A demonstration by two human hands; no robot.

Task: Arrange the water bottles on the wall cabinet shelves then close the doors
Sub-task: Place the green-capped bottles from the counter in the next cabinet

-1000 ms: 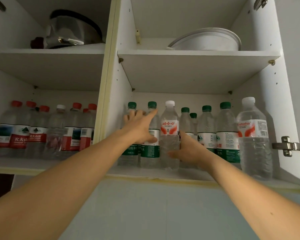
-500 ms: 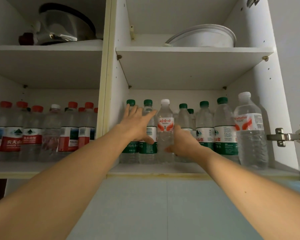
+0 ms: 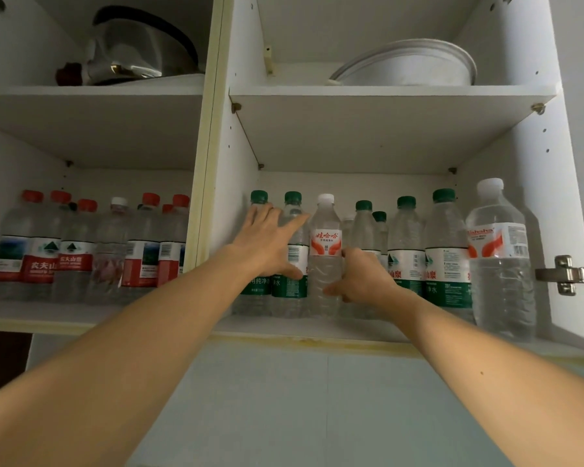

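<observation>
The open wall cabinet has two lower shelves full of water bottles. On the right shelf (image 3: 317,328) stand several green-capped bottles (image 3: 445,251), a white-capped bottle with a red label (image 3: 325,237) and a larger white-capped bottle (image 3: 501,264) at the far right. My left hand (image 3: 267,244) lies flat, fingers spread, against the two leftmost green-capped bottles (image 3: 293,244). My right hand (image 3: 361,281) wraps the lower body of the white-capped red-label bottle from its right side. The left shelf (image 3: 48,313) holds several red-capped bottles (image 3: 41,254).
A metal pot with a dark lid (image 3: 135,52) sits on the upper left shelf and a white basin (image 3: 408,65) on the upper right shelf. A door hinge (image 3: 568,274) juts out at the right cabinet wall. Pale tiled wall (image 3: 317,399) lies below the cabinet.
My right hand has closed round the white-capped red-label bottle's lower body. My left hand stays pressed on the left green-capped bottles. The view has shifted slightly.
</observation>
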